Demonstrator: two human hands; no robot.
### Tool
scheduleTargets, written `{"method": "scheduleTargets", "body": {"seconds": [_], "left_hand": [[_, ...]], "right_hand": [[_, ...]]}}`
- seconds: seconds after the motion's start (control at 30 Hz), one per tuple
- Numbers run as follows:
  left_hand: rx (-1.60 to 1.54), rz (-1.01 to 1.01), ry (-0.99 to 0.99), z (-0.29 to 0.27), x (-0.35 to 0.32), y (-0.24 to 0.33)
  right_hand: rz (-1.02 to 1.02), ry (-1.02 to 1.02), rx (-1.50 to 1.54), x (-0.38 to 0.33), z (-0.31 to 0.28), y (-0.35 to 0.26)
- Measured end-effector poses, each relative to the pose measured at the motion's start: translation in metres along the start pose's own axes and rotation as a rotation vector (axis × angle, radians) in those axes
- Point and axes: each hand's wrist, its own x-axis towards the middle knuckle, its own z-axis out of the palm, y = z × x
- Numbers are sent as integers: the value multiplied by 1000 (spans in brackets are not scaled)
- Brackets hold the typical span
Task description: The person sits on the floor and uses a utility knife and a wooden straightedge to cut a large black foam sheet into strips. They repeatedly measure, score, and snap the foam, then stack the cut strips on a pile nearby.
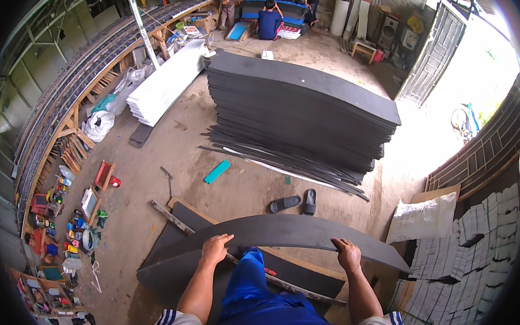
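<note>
A long, dark foam sheet bows upward in front of me, its ends drooping at the left and right. My left hand grips its near edge left of my knee. Farther right, my right hand holds the same edge, thumb on the near side. Beneath it lie another dark sheet and a brown board, partly covered. A long, worn straight bar crosses under the held sheet. Close to my leg, a small red tool rests by the bar; its kind is unclear.
A tall stack of dark sheets stands ahead, with black sandals and a teal block before it. White sheets are piled at left, near paint containers. Grey-white stacks line the right. People work at the back.
</note>
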Motion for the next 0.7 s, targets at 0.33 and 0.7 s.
{"method": "scheduleTargets", "body": {"seconds": [0.33,0.7], "left_hand": [[-21,40,-38,-65,96,-67],[106,88,67,-147,153,-92]], "right_hand": [[37,-119,27,119,-25,-71],[-16,-51,64,201,-35,-129]]}}
